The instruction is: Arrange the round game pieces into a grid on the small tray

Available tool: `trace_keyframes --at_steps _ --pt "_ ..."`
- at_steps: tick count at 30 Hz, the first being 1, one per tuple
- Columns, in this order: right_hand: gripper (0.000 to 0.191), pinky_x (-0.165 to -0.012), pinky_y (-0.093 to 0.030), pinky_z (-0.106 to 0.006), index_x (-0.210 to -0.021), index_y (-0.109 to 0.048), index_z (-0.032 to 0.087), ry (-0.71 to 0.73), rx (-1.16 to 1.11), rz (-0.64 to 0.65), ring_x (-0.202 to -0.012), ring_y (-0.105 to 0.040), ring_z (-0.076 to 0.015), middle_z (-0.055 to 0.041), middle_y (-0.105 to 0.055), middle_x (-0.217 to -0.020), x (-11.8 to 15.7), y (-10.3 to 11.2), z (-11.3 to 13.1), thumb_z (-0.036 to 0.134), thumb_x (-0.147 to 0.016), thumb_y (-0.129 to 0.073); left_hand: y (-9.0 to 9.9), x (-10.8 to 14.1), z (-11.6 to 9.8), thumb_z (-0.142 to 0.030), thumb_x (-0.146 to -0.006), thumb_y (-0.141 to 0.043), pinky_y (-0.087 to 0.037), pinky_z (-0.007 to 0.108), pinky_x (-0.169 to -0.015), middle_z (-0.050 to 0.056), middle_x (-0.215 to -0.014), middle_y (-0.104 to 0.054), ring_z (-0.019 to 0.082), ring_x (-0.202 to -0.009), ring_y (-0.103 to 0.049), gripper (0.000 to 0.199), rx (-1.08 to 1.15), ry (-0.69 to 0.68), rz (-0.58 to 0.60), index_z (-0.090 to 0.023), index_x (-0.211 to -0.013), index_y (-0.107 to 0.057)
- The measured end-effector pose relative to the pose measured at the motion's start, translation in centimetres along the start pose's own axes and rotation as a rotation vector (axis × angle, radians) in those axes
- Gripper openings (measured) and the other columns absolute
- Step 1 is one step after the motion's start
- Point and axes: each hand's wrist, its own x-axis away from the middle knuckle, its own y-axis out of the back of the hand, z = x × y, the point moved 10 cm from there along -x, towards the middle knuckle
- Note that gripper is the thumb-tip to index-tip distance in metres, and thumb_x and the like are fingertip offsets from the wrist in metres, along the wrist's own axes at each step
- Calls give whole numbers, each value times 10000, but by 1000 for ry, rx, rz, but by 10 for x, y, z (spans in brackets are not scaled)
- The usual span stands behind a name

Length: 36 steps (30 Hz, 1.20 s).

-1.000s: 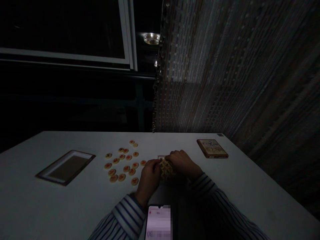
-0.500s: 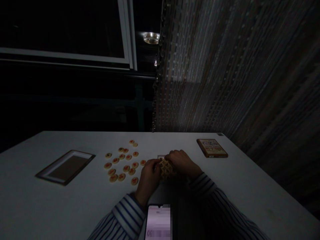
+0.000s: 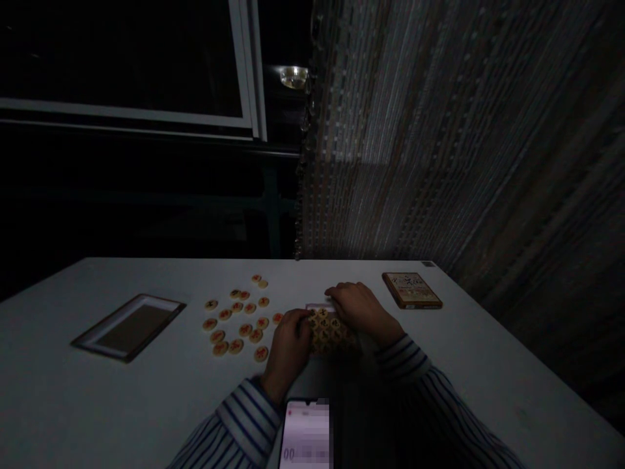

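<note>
My left hand [image 3: 290, 345] is closed at the left edge of a shallow box [image 3: 319, 306], its fingers curled against the rim. In that box lie round Chinese chess pieces [image 3: 334, 323] with dark characters, set close together in rows. My right hand [image 3: 364, 311] hovers at the box's far right corner, fingers stretched out to the left, and I see nothing in them. The box's right side lies in shadow and partly behind this hand. Left of my left hand, several loose Chinese chess pieces [image 3: 237, 346], mostly with red characters, are scattered on the white table [image 3: 170, 404].
An open, shallow box lid [image 3: 100, 355] lies at the left of the table. A flat, brown printed box [image 3: 413, 290] is at the far right. A lit phone [image 3: 305, 433] sits at the near edge. Behind the table hangs a string curtain [image 3: 371, 163].
My right hand has lifted off the pieces and moved slightly right, its fingers straightening. More of the rows in the box now show. My left hand stays at the box's edge.
</note>
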Motion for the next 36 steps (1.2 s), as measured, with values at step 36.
trace_keyframes --at_steps 36 --pt "331 -774 -321 -307 -1131 -539 204 0 -115 -172 -913 -544 -181 -56 -633 -987 5 40 28 217 -882 -321 171 4 44 -425 -758 -475 -483 290 -726 49 -872 -673 185 -806 -617 316 -198 121 -330 -170 -867 -628"
